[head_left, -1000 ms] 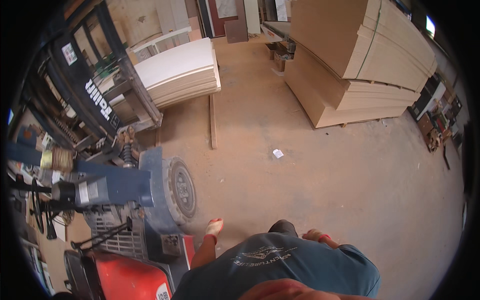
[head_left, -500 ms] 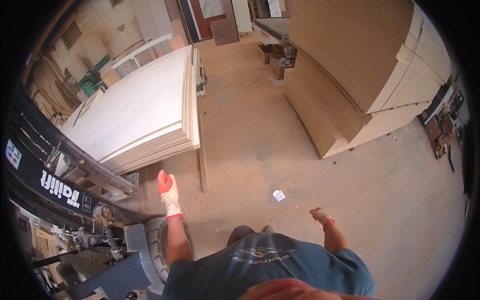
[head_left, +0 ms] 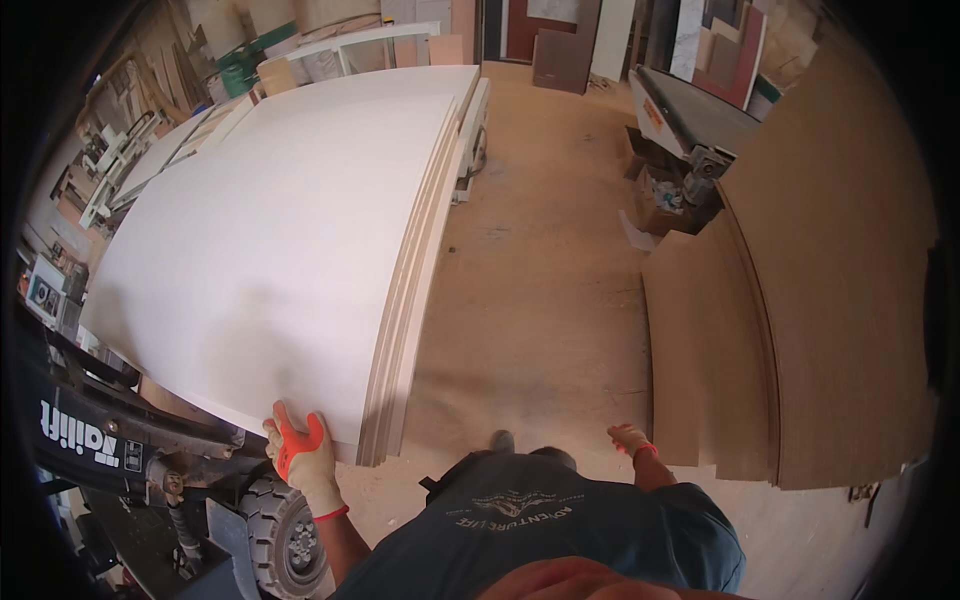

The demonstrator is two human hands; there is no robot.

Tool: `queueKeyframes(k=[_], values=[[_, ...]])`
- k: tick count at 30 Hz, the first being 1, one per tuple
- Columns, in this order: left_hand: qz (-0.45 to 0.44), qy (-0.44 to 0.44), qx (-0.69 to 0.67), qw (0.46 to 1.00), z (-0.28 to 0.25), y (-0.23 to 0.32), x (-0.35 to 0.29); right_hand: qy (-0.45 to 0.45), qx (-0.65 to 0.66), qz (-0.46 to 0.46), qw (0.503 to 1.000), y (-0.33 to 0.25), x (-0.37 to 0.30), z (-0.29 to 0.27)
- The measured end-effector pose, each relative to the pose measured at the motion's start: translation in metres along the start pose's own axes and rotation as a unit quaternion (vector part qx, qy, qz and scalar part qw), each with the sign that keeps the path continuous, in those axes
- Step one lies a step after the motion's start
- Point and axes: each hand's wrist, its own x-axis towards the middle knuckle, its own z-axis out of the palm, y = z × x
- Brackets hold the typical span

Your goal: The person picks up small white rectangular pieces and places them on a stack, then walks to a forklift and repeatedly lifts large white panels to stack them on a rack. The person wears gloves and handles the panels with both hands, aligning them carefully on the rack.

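Note:
My left hand (head_left: pixel 300 455), in a cream glove with a red-orange palm and fingers, is at the near edge of a large white board (head_left: pixel 290 220). Its fingers and thumb are spread at the edge, apparently touching the top face. That board lies uppermost on a stack of several panels, whose layered sides (head_left: pixel 398 330) show on the right. My right hand (head_left: pixel 630 439), gloved too, hangs free at my right side with its fingers loosely bent and nothing visible in them.
A black forklift (head_left: pixel 90 440) with a treaded tyre (head_left: pixel 288 540) stands at my near left. Tall brown sheets (head_left: pixel 830 300) are stacked on the right. Between the stacks runs a dusty floor aisle (head_left: pixel 540 250). Cardboard boxes (head_left: pixel 665 215) sit beside a machine table (head_left: pixel 700 110) farther back.
I have come closer to the white board stack and the view has turned left. My left hand, free in the air before, is now at the board's near edge. The right hand still hangs free.

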Motion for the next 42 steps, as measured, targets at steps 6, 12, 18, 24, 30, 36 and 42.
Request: queueKeyframes(k=[6,12,18,24,30,36,42], values=[[-0.163,-0.04,0.001,0.986,0.012,0.058,0.041,-0.161,0.026,0.209,0.964,0.051,0.106,-0.052],[-0.446,0.027,0.114,0.888,0.047,0.101,0.095,-0.119,0.014,0.148,0.982,-0.179,0.323,-0.163],[-0.562,0.152,0.006,0.813,0.049,0.11,0.122,-0.003,0.068,-0.296,0.953,-0.746,0.503,-0.303],[-0.637,0.079,0.078,0.763,0.084,0.145,0.127,-0.06,-0.005,-0.667,0.743,-1.216,0.41,-0.284],[-0.665,0.036,0.207,0.716,0.105,0.255,0.198,-0.019,-0.294,-0.619,0.728,-1.312,0.387,-0.21],[-0.551,0.009,0.275,0.788,0.189,0.393,0.347,-0.414,-0.053,-0.362,0.834,-1.33,0.437,-0.208],[-0.365,0.102,0.185,0.907,0.288,0.643,0.458,-0.709,-0.118,-0.072,0.691,-1.361,0.487,-0.21]])
